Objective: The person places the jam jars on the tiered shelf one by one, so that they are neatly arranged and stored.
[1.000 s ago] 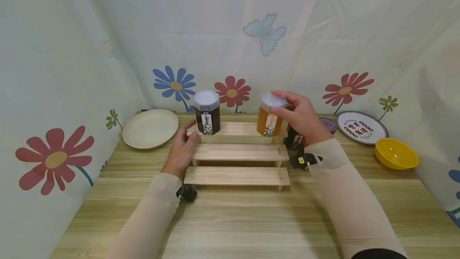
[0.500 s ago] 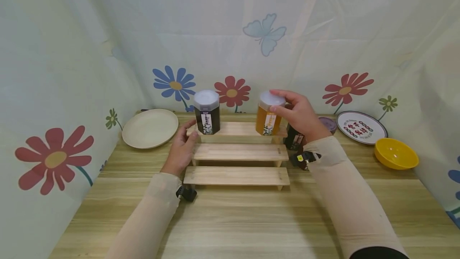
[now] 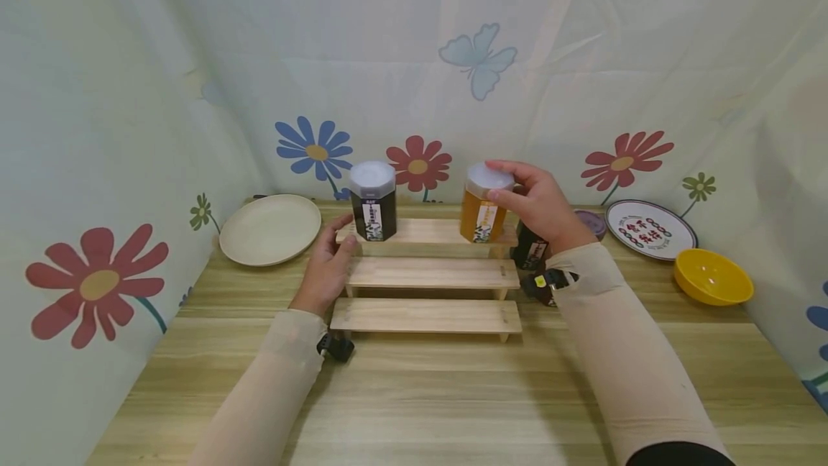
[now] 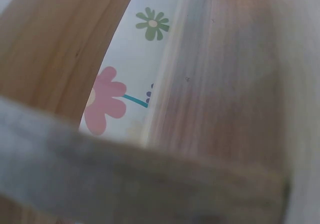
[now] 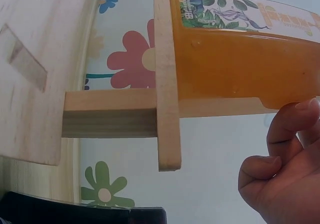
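A tiered wooden rack [image 3: 433,274] with three steps stands in the middle of the table. On its top step, toward the left, sits a dark jar [image 3: 374,214] with a pale lid. My left hand [image 3: 326,268] grips the left end of that step, thumb in front; the left wrist view shows only blurred planks [image 4: 230,84]. Toward the right end stands an amber jar [image 3: 481,218] with a frosted lid [image 3: 489,177]. My right hand [image 3: 540,203] holds it at the lid between thumb and fingers. In the right wrist view, the amber jar's [image 5: 240,64] base meets the step.
Right of the rack, partly behind my right arm, are a dark jar [image 3: 529,249] and a purple-lidded container [image 3: 590,223]. Farther right lie a patterned plate [image 3: 673,243] and a yellow bowl [image 3: 711,282]. A cream plate [image 3: 268,232] is at the back left, near the floral curtain [image 3: 362,92].
The amber jar has shifted slightly left along the top step, with my right hand on its lid. My left hand stays at the rack's end.
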Demonstrator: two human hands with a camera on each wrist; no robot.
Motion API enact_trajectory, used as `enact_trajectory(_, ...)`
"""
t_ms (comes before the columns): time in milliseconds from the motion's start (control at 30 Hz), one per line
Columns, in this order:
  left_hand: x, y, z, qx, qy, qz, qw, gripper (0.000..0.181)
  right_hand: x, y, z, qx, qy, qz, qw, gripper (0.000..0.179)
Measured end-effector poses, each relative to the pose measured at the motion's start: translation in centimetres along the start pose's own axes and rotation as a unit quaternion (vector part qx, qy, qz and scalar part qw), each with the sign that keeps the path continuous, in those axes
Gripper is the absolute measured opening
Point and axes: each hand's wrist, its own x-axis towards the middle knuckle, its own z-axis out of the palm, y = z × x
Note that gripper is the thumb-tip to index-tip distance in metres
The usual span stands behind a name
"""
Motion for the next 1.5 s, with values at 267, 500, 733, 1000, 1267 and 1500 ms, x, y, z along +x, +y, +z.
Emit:
enact_trajectory(267,0.1,-0.4,-0.1,0.001,0.003,0.007,1.0,0.052,0.2,0.4,-0.1,0.0,-0.003,-0.006,1.0,0.052)
enact_trajectory(500,0.0,-0.2,-0.1,0.002,0.004,0.005,1.0,0.053,0.0,0.3,0.0,-0.02,-0.014,-0.007,0.9997,0.057)
enact_trajectory(733,0.2,-0.1,-0.1,0.002,0.008,0.007,0.9999,0.051,-1.8,-0.4,-0.1,-0.029,0.01,0.009,0.9995,0.07)
enact_trajectory(1000,0.1,-0.1,-0.1,-0.004,0.0,0.003,1.0,0.052,-5.9,-1.5,-1.4,-0.069,0.074,-0.028,0.9945,0.066)
enact_trajectory(1267,0.0,0.0,-0.2,-0.012,-0.006,-0.022,0.9997,0.052,-9.3,-1.6,-3.3,-0.175,0.086,0.012,0.9806,0.057)
enact_trajectory(1500,0.0,0.2,-0.2,-0.013,-0.006,-0.045,0.9989,0.051,-10.7,-1.0,-4.4,-0.223,0.054,0.049,0.9722,0.057)
